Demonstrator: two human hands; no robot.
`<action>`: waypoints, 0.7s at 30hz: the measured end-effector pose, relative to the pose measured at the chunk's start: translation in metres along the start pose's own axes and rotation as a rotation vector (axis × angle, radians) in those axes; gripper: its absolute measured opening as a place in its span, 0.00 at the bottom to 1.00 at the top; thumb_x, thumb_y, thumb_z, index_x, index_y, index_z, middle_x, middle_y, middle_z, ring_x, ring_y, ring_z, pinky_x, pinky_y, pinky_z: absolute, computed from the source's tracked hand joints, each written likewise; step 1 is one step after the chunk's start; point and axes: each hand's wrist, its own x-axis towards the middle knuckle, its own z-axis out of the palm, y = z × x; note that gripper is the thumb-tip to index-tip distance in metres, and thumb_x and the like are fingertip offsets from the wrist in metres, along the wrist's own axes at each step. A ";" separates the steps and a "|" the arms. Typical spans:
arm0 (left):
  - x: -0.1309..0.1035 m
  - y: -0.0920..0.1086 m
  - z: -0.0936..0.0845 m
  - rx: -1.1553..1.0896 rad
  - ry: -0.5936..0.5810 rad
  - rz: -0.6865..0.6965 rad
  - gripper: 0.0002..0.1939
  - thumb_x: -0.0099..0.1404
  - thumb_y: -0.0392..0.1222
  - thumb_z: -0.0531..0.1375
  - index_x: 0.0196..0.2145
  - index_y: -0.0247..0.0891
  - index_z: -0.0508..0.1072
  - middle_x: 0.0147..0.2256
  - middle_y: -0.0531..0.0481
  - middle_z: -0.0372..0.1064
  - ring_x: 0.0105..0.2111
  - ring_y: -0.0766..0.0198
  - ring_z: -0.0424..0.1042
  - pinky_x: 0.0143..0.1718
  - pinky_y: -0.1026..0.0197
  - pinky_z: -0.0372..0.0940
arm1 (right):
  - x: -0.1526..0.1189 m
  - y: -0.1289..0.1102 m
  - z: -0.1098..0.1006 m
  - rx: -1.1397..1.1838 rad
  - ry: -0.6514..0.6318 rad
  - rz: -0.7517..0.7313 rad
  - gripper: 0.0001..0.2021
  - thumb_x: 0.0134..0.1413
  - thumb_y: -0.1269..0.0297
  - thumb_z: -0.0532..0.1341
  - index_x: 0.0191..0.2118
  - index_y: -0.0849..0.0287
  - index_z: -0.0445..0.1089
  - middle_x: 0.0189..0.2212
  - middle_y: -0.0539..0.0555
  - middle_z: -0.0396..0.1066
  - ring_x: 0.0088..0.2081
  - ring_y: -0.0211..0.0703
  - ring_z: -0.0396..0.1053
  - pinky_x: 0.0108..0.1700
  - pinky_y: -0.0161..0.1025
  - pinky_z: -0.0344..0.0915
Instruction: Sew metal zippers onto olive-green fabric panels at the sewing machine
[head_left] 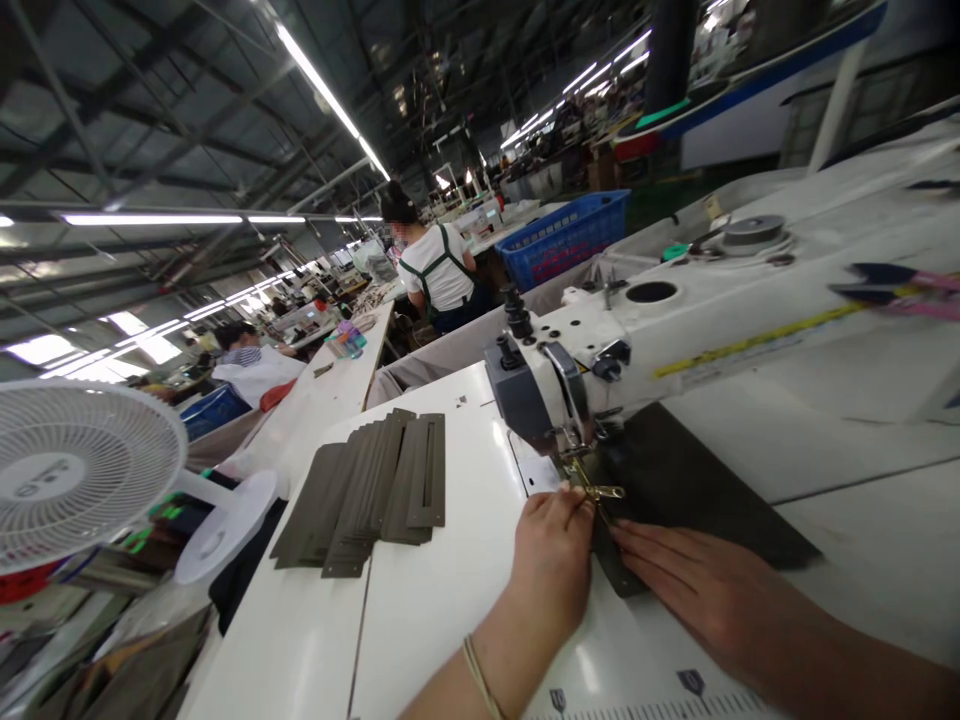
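A dark olive fabric piece [686, 485] lies on the white sewing table under the head of a sewing machine [536, 385]. A zipper with a brass-coloured pull [606, 492] runs along the piece, just in front of the needle area. My left hand [555, 555] is closed, its fingertips pinching the zipper edge beside the pull. Stretched out flat, the fingers of my right hand [705, 585] press on the piece to the right of the zipper. The contact under my left fingertips is partly hidden.
Left of the machine lies a fanned stack of olive pieces [360, 490], some with slots. A white fan [82, 470] stands at the left edge. Scissors [900, 285] rest on the machine arm. Beyond are a blue crate [566, 235] and a seated person [442, 265].
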 end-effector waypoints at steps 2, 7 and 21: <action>0.002 -0.003 0.002 -0.003 -0.003 -0.007 0.09 0.70 0.29 0.53 0.43 0.31 0.72 0.42 0.40 0.76 0.39 0.57 0.76 0.42 0.55 0.74 | 0.000 0.004 0.005 0.002 -0.026 0.006 0.21 0.57 0.82 0.47 0.39 0.61 0.77 0.39 0.57 0.79 0.43 0.40 0.74 0.46 0.36 0.72; 0.005 -0.011 0.009 0.022 -0.099 -0.075 0.08 0.69 0.30 0.55 0.43 0.33 0.72 0.38 0.42 0.73 0.37 0.56 0.74 0.40 0.54 0.74 | 0.005 0.013 0.014 0.019 -0.074 -0.014 0.22 0.53 0.83 0.48 0.41 0.63 0.76 0.40 0.58 0.78 0.43 0.41 0.75 0.46 0.36 0.73; 0.008 -0.012 0.003 0.021 -0.262 -0.141 0.10 0.63 0.29 0.56 0.42 0.34 0.72 0.40 0.41 0.71 0.39 0.54 0.72 0.43 0.54 0.72 | 0.046 0.064 0.024 0.372 -0.372 0.673 0.15 0.63 0.57 0.53 0.29 0.55 0.71 0.25 0.54 0.76 0.28 0.48 0.76 0.29 0.38 0.69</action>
